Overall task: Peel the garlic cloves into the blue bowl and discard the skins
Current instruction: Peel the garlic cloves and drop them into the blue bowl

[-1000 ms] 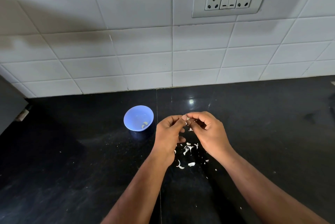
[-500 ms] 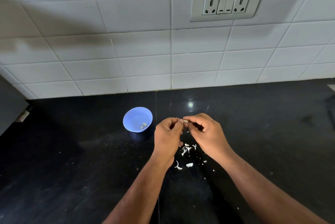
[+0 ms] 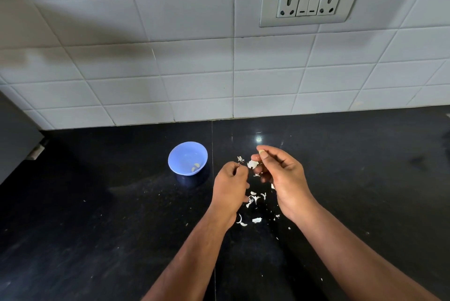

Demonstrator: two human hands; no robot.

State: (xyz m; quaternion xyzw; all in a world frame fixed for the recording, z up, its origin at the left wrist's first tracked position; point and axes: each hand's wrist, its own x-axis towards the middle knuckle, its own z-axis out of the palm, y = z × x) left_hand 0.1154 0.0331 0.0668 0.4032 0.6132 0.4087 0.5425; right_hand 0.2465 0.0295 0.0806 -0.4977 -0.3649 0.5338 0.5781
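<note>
Two hands worked mid-counter: the right hand [image 3: 283, 176] pinched a garlic clove [image 3: 253, 163], the left hand [image 3: 231, 185] curled, its hold unclear. Peeling was underway; next, drop it into the blue bowl [image 3: 187, 158] nearer the wall.

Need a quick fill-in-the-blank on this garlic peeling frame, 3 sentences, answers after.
1. The blue bowl stands to the ____ of both hands.
2. The loose skins lie on the ____ countertop.
3. The white scrap is at the fingertips of the ____ hand.

Missing words: left; black; right
</note>
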